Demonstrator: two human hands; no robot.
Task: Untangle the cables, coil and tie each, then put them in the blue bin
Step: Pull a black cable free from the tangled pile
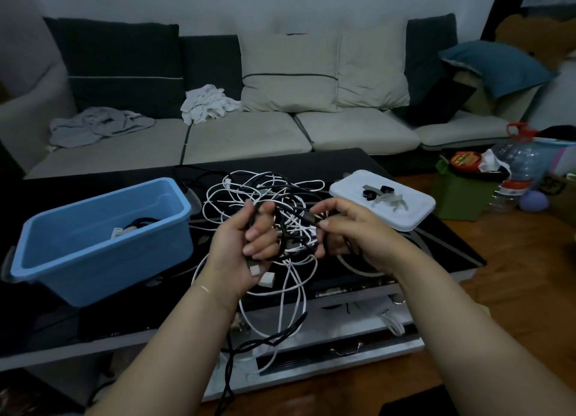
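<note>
The blue bin point(103, 241) is sitting left of the tangle of cables point(271, 203) on the black table point(420, 247), its long axis running from the near left up toward the tangle; inside it a dark coiled cable with a pale plug is lying near the far corner, hard to make out in the dim light. The left hand point(243, 244) is hovering just in front of the tangle, fingers curled round a black cable point(268, 337) that is trailing down over the table's near edge and getting cut off at the bottom of the view. White loops are hanging below that hand too, with pale plug ends showing beside its palm. The right hand point(346, 231) is pinching a black strand at the tangle's right side, its lower fingers curling round more dark cable. Right of the tangle a white lid point(414, 210) is lying flat, carrying small dark ties and grey strips that are too small to identify
</note>
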